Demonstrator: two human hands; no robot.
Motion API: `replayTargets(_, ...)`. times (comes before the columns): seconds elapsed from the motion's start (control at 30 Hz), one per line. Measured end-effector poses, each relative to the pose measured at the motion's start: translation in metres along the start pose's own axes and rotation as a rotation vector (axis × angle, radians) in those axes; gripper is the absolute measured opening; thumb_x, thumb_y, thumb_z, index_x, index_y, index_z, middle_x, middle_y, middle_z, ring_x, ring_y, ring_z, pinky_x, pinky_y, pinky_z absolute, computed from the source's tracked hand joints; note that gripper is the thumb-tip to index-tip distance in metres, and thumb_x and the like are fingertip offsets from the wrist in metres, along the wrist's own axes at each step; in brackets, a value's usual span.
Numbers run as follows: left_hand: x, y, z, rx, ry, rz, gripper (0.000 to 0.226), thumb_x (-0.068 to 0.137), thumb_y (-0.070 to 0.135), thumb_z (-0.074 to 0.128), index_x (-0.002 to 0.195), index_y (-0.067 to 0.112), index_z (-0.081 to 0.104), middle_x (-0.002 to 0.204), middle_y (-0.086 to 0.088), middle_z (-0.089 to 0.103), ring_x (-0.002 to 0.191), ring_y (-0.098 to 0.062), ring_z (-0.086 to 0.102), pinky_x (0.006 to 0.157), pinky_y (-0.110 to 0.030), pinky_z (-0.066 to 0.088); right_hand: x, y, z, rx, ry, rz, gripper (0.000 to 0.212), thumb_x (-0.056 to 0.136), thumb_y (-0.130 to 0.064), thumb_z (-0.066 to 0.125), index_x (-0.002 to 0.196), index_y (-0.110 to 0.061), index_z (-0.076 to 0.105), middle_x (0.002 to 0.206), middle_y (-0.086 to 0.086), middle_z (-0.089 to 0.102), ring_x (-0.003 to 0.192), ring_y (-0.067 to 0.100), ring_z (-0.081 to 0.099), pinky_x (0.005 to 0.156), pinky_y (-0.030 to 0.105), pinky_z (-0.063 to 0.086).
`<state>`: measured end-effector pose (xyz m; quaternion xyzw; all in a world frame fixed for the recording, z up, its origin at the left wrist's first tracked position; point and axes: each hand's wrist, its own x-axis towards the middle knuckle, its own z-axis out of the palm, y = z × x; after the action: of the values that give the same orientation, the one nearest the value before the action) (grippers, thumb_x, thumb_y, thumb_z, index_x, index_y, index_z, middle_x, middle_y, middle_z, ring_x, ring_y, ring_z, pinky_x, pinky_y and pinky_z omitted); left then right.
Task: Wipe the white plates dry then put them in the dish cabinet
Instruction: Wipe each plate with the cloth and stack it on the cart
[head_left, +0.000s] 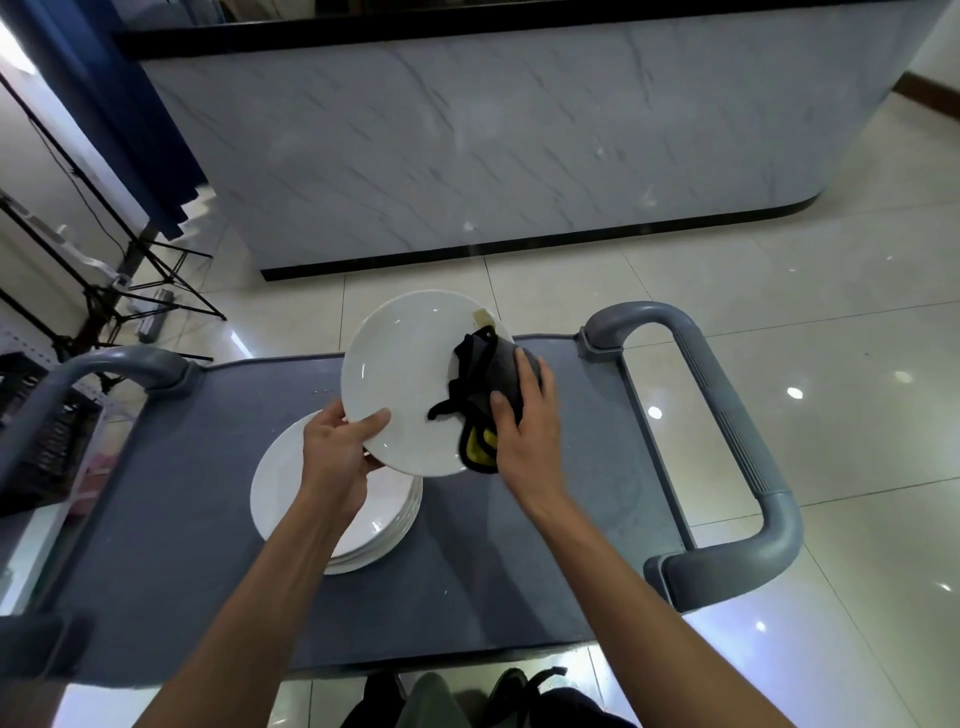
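From the head view, both forearms reach forward over a grey cart (182, 493), which serves as the landmark here. The left hand (332, 452) grips the near-left rim of a white plate (400, 379), thumb lying over the plate's face and fingers curled under the edge. The plate is lifted clear of the cart top and tilted, its face turned toward the camera. The right hand (524, 415) presses a dark cloth (483, 395) against the right side of that plate, fingers bent over the bunched fabric; a yellow patch of the cloth shows at its lower edge, and loose black strips trail left across the plate's face.

The left fingers under the rim are hidden by the plate. The cloth covers the plate's right edge, so how far it wraps behind cannot be told. A small pale tab at the plate's far rim is too small to identify.

On the cart top, below the lifted plate and partly covered by the left wrist, sits a stack of white plates (291, 488); several rims show at its right side, but the count is unclear. The cart's grey handle (727, 415) loops out on its right. Beyond the cart stands a marble-patterned counter (467, 145) on a glossy tiled floor (857, 312), and black stand legs (150, 291) rise left of the cart.
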<state>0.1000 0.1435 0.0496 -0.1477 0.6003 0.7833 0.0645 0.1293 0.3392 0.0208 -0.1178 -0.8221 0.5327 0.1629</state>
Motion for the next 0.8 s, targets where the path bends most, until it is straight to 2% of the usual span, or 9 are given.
replayTargets(0.07, 0.0, -0.001, -0.001, 0.036, -0.013, 0.003, 0.032, 0.085, -0.004, 0.066, 0.11, 0.016, 0.07, 0.102, -0.003, 0.076, 0.091, -0.026, 0.07, 0.068, -0.042, 0.059, 0.012, 0.0, -0.01, -0.029, -0.024, -0.036, 0.059, 0.103, -0.022, 0.052, 0.157, -0.023, 0.029, 0.161, 0.004, 0.025, 0.149, 0.018, 0.024, 0.122, 0.044, 0.026)
replayTargets(0.13, 0.0, -0.001, -0.003, 0.064, -0.027, 0.003, 0.031, 0.086, -0.005, 0.066, 0.108, 0.017, 0.07, 0.099, 0.0, 0.077, 0.09, -0.024, 0.07, 0.067, -0.043, 0.06, 0.02, -0.002, -0.019, -0.029, -0.052, -0.076, 0.066, 0.101, -0.02, 0.056, 0.158, -0.021, 0.023, 0.159, 0.003, 0.029, 0.146, 0.017, 0.028, 0.122, 0.041, 0.027)
replayTargets(0.23, 0.001, -0.002, -0.007, 0.078, -0.062, -0.001, 0.03, 0.087, -0.005, 0.065, 0.107, 0.017, 0.069, 0.097, 0.001, 0.077, 0.09, -0.024, 0.07, 0.07, -0.045, 0.061, 0.029, -0.009, -0.029, -0.029, -0.066, -0.093, 0.079, 0.096, -0.026, 0.066, 0.158, -0.024, 0.017, 0.156, -0.003, 0.033, 0.138, 0.004, 0.03, 0.115, 0.021, 0.029)
replayTargets(0.3, 0.002, -0.002, -0.009, 0.073, -0.08, -0.002, 0.03, 0.088, -0.005, 0.063, 0.109, 0.016, 0.068, 0.101, 0.0, 0.076, 0.092, -0.025, 0.069, 0.074, -0.048, 0.06, 0.036, -0.016, -0.036, -0.048, -0.07, -0.099, 0.08, 0.09, -0.032, 0.073, 0.155, -0.025, 0.026, 0.151, -0.006, 0.039, 0.129, -0.005, 0.032, 0.105, 0.012, 0.029)
replayTargets(0.43, 0.009, 0.006, -0.015, 0.087, -0.121, 0.037, 0.029, 0.087, -0.004, 0.063, 0.11, 0.013, 0.069, 0.105, -0.005, 0.074, 0.096, -0.028, 0.067, 0.07, -0.045, 0.058, 0.045, -0.026, -0.049, 0.061, -0.186, -0.049, 0.07, 0.079, -0.029, 0.082, 0.138, -0.036, 0.044, 0.121, -0.024, 0.058, 0.111, -0.008, 0.054, 0.091, 0.017, 0.049)
replayTargets(0.6, 0.015, 0.012, -0.02, 0.115, -0.165, 0.065, 0.032, 0.085, -0.002, 0.066, 0.11, 0.017, 0.07, 0.108, -0.006, 0.073, 0.097, -0.028, 0.067, 0.069, -0.044, 0.057, 0.047, -0.03, -0.055, 0.117, -0.239, -0.049, 0.07, 0.077, -0.019, 0.085, 0.135, -0.03, 0.048, 0.122, -0.012, 0.062, 0.113, 0.007, 0.06, 0.095, 0.031, 0.055)
replayTargets(0.67, 0.015, 0.011, -0.02, 0.111, -0.172, 0.062, 0.032, 0.085, -0.002, 0.065, 0.108, 0.019, 0.071, 0.107, -0.005, 0.073, 0.096, -0.027, 0.067, 0.069, -0.044, 0.057, 0.047, -0.031, -0.055, 0.125, -0.237, -0.057, 0.068, 0.077, -0.017, 0.084, 0.134, -0.03, 0.048, 0.121, -0.014, 0.062, 0.111, 0.006, 0.061, 0.093, 0.029, 0.055)
replayTargets(0.8, 0.015, 0.008, -0.017, 0.116, -0.185, 0.054, 0.033, 0.086, -0.001, 0.065, 0.111, 0.02, 0.07, 0.107, -0.003, 0.074, 0.096, -0.025, 0.067, 0.069, -0.042, 0.058, 0.042, -0.03, -0.053, 0.161, -0.181, -0.07, 0.063, 0.078, -0.015, 0.083, 0.129, -0.032, 0.051, 0.113, -0.021, 0.064, 0.105, -0.005, 0.061, 0.083, 0.014, 0.054)
